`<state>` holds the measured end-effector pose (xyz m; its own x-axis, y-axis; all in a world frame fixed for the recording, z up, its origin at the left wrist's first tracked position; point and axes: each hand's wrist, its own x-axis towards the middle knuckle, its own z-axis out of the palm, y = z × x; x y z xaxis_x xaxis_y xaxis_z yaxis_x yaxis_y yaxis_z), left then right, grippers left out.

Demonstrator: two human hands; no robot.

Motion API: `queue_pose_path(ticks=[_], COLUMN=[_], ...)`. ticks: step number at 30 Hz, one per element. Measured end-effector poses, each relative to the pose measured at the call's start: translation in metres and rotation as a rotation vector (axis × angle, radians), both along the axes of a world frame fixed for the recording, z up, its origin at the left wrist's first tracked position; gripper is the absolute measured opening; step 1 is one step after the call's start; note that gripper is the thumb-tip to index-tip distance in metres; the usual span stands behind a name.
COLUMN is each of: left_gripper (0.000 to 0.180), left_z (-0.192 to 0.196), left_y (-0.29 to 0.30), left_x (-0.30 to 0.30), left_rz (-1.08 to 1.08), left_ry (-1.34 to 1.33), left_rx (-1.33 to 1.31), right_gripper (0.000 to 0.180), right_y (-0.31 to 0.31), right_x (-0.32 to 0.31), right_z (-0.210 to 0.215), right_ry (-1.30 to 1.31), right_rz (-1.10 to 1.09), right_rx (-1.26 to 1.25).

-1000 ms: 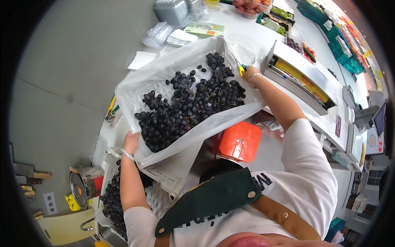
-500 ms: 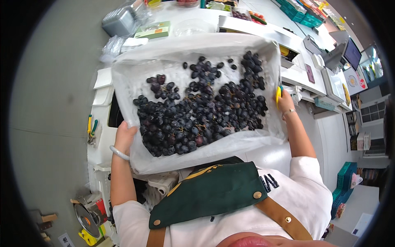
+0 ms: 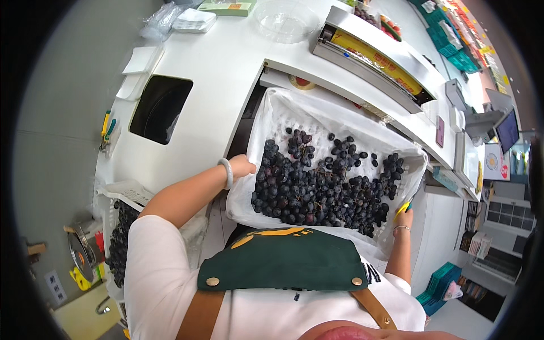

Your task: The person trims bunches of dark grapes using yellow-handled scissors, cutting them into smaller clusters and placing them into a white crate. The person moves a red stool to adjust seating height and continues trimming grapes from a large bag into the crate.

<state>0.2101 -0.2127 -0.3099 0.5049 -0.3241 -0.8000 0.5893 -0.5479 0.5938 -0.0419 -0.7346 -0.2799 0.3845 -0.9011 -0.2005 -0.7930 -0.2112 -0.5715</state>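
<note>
A shallow crate (image 3: 241, 205) lined with thin white sheeting is in front of my apron, tilted with its right side nearer me. Dark purple grapes (image 3: 317, 190), some in bunches and some loose, cover most of its bottom. My left hand (image 3: 243, 165) is closed on the crate's left edge, pinching the liner. At the right end, my right hand (image 3: 403, 220) grips the other edge. A small yellow-handled tool (image 3: 403, 208), apparently snips, is also in that hand; its tip is hard to make out. The crate's far side is level with an opening under the white counter.
The white counter (image 3: 212, 107) runs ahead and left, with a square black opening (image 3: 161, 109). A film-wrap dispenser (image 3: 374, 62) and a clear round tray (image 3: 285, 20) stand farther off. At my left is another white crate (image 3: 126, 190) of dark grapes. Yellow-and-green hand tools (image 3: 107, 127) hang at the counter's left edge.
The crate has come down and to the right, from above the counter to beside its opening. Both hands stayed on it, and the counter's black opening has come into view.
</note>
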Motion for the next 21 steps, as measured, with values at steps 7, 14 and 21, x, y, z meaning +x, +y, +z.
queue_pose_path(ticks=[7,14,21], left_gripper=[0.052,0.044,0.034], left_z=[-0.061,-0.191,-0.255], left_y=[-0.066,-0.071,-0.086], left_x=[-0.015,-0.020,-0.010], left_rz=[0.371,0.553,0.518], left_ry=[0.064,0.026,-0.184], left_rx=[0.288,0.399,0.553], right_gripper=[0.015,0.030,0.029], right_y=[-0.030,-0.049,-0.059], right_x=[0.013,0.048,0.053], right_z=[-0.100,-0.198,-0.236], right_ry=[0.070,0.197,0.309], right_rz=[0.027,0.053,0.030], right_rx=[0.171,0.265,0.320])
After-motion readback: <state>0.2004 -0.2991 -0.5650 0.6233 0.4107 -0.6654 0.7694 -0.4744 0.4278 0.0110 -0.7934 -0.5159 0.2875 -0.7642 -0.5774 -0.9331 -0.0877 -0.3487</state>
